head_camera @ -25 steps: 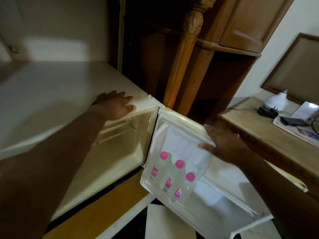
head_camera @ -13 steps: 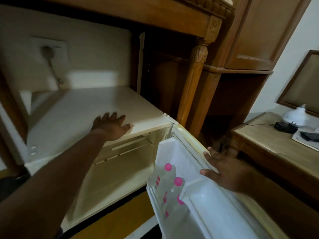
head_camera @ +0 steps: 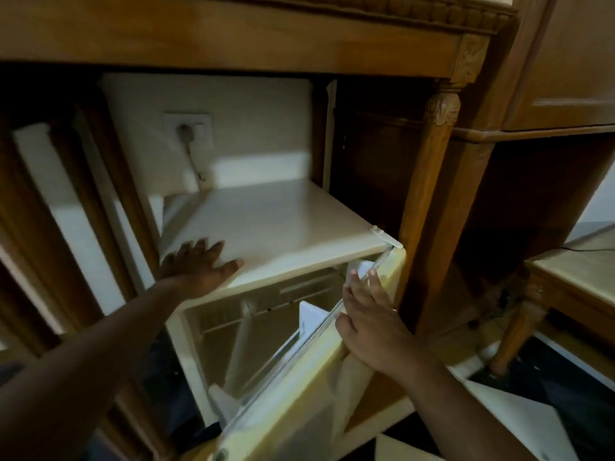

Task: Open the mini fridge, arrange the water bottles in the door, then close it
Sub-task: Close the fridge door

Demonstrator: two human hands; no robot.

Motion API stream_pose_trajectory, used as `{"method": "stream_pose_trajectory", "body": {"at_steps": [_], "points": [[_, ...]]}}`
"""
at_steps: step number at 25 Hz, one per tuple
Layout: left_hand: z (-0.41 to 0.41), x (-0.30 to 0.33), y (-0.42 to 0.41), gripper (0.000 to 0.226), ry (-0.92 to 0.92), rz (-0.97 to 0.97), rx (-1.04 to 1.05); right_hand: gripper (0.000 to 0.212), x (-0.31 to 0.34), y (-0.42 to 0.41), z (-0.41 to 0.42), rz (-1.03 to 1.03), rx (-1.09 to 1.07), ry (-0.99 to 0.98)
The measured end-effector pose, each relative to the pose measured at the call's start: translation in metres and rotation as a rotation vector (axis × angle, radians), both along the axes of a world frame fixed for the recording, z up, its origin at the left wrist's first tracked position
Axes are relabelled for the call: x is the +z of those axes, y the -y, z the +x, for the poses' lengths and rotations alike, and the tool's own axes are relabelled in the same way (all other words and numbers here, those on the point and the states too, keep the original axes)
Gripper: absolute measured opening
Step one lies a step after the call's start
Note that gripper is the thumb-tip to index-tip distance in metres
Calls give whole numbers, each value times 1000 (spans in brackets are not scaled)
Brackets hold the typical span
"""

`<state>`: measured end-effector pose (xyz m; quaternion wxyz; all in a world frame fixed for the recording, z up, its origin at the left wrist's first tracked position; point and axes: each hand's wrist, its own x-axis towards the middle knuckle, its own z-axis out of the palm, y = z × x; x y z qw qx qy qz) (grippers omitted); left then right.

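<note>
The cream mini fridge (head_camera: 283,227) stands inside a wooden cabinet, its top bare. My left hand (head_camera: 199,266) lies flat on the front left of the fridge top, fingers spread. The fridge door (head_camera: 299,394) hangs partly ajar, hinged at the right, its outer face turned toward me. My right hand (head_camera: 369,324) presses flat against that outer face near the top edge, fingers apart. The water bottles in the door are hidden behind it. A slice of the pale fridge interior (head_camera: 233,331) shows through the gap.
A carved wooden post (head_camera: 429,211) rises just right of the door hinge. A plug and cable (head_camera: 186,134) sit in a wall socket behind the fridge. A small wooden table (head_camera: 572,274) stands at the right, over dark and white floor tiles (head_camera: 519,420).
The door has swung from wide open to nearly shut under my right hand, hiding the pink-capped bottles. My left hand stayed on the fridge top. The camera tilted upward.
</note>
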<state>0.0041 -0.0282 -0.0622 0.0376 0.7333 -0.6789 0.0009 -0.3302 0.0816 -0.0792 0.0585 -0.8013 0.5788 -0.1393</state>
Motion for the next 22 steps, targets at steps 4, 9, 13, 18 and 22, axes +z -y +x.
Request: {"method": "stream_pose_trajectory", "body": {"at_steps": [4,9,13,18,22], "points": [[4,1,-7,106,-36,-6,-8,65,7,38,43,-47,3,-67],[2,2,-6,96,3,15,-27,68,8,76,68,-3,-11,-76],[2,1,-4,92,19,29,-21,70,9,95,74,23,-20,-102],[2,0,-5,93,-2,13,-33,76,11,108,62,29,14,-122],[-2,5,-9,94,21,33,6,80,10,121,61,35,36,-160]]}}
